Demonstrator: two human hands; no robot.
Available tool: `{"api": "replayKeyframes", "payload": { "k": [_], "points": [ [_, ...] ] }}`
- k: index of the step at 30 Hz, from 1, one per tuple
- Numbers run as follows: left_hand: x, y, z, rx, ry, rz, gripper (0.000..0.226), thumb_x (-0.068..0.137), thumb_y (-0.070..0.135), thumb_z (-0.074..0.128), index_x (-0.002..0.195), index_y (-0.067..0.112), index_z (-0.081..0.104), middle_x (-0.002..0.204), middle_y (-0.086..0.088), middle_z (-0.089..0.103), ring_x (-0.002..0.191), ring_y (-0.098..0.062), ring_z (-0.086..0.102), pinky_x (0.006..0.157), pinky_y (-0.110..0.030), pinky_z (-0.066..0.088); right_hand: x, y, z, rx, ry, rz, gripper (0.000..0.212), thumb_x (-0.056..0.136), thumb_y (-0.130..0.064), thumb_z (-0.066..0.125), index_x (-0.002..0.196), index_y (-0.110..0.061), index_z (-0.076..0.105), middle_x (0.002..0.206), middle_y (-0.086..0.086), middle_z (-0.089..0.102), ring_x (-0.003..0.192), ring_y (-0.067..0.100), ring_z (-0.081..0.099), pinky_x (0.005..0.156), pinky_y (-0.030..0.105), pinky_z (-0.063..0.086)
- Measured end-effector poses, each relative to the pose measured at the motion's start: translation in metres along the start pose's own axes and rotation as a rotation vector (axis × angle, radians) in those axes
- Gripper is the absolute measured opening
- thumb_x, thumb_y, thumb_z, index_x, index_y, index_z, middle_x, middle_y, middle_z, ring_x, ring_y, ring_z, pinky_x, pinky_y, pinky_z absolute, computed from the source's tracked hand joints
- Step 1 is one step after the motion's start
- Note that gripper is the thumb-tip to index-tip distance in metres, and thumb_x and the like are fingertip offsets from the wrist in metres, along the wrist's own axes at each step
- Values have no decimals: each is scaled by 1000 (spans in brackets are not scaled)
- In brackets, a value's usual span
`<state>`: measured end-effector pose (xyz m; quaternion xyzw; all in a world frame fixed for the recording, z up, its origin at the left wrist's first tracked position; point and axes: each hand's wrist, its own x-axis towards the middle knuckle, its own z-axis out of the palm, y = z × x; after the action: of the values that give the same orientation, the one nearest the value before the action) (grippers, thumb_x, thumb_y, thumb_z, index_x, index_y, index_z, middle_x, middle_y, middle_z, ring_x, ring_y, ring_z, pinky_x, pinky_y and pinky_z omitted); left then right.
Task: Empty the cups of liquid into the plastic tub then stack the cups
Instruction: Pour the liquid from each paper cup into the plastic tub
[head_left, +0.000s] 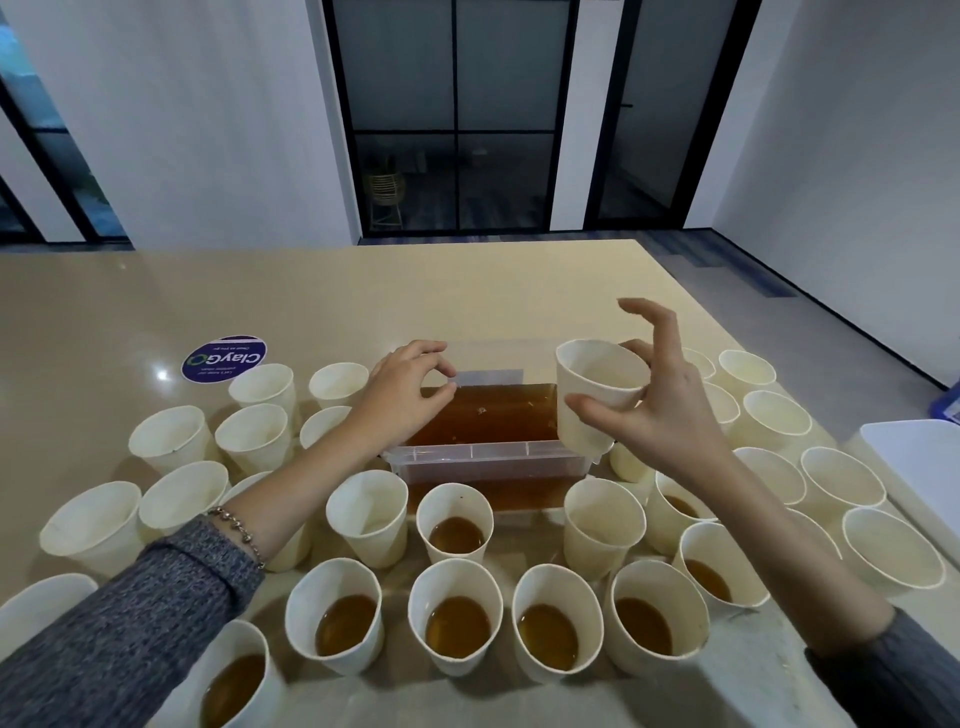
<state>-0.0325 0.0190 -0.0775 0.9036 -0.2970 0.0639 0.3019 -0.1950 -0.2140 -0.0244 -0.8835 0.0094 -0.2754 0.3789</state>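
Progress: clear plastic tub (488, 453) mid-worktop (311, 291) holds brown liquid; many white paper cups (171, 439) stand emptied, unstacked; the near row of filled cups (457, 616) awaits pouring.
Right hand (660, 410): fingers spread, thumb and fingertips holding an emptied white paper cup (597, 395) above the tub's right end.
Left hand (408, 389): thumb and forefinger pinched at the tub's far-left rim.

- Office premises, likely a pantry or meeting area.
- Glass partitions (454, 119) in black frames, white walls, grey carpet (727, 260).
- Long beige bench (363, 291) bearing a round "ClayGo" clean-up sticker (224, 359).
- Wire chair (386, 193) visible behind the glass.
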Motion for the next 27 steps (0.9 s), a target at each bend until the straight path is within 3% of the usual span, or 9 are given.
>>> {"api": "replayKeyframes", "payload": {
  "k": [3, 6, 9, 12, 17, 21, 23, 27],
  "points": [
    [0, 1, 0, -5, 6, 5, 19, 94, 35, 57, 106, 25, 67, 142, 8, 48, 130, -16, 44, 112, -46, 33, -4, 12, 10, 145, -56, 102, 82, 68, -32, 86, 132, -32, 35, 106, -22, 56, 96, 4, 59, 76, 26, 53],
    [1, 0, 0, -5, 6, 5, 19, 93, 36, 57, 106, 26, 67, 142, 8, 49, 130, -16, 44, 112, -46, 33, -5, 17, 17, 154, -100, 148, 63, 72, -33, 84, 122, -25, 46, 102, -24, 57, 95, -8, 55, 72, 22, 50],
    [1, 0, -1, -9, 4, 4, 19, 94, 37, 57, 106, 27, 67, 142, 8, 48, 131, -16, 43, 113, -47, 33, -1, 17, 16, 100, -88, 135, 56, 75, -40, 80, 119, -27, 47, 97, -23, 59, 90, -3, 59, 70, 28, 56],
    [1, 0, 0, -8, 4, 2, 19, 94, 37, 56, 107, 27, 66, 143, 8, 48, 132, -16, 43, 112, -48, 33, 10, 13, 9, 1, -111, 96, 53, 74, -58, 72, 115, -31, 50, 96, -19, 62, 86, 6, 62, 71, 38, 58],
    [0, 0, 1, -14, 6, -1, 19, 94, 37, 57, 106, 27, 67, 143, 8, 48, 131, -15, 43, 112, -49, 34, 24, 12, -1, -273, -218, 45, 70, 64, -81, 57, 113, -31, 54, 90, -9, 67, 79, 17, 63, 66, 41, 54],
    [0, 0, 0, -13, 4, 0, 19, 94, 36, 57, 106, 26, 67, 143, 7, 48, 131, -16, 43, 112, -48, 34, 27, 15, 0, -611, -210, -80, 75, 68, -79, 57, 125, -30, 49, 103, -6, 68, 92, 24, 63, 77, 38, 42],
    [0, 1, -1, -15, 5, 2, 18, 94, 35, 57, 106, 25, 67, 143, 7, 48, 131, -16, 43, 112, -48, 34, 28, 16, 0, -688, -201, -117, 71, 70, -77, 58, 125, -34, 48, 107, -7, 67, 95, 22, 62, 77, 38, 34],
    [0, 1, -1, -11, 7, 5, 18, 94, 35, 57, 106, 25, 68, 142, 7, 48, 131, -16, 44, 112, -48, 33, 29, 12, -2, -741, -218, -143, 69, 70, -76, 59, 126, -35, 50, 107, -8, 67, 95, 20, 61, 81, 39, 36]
  ]
}}
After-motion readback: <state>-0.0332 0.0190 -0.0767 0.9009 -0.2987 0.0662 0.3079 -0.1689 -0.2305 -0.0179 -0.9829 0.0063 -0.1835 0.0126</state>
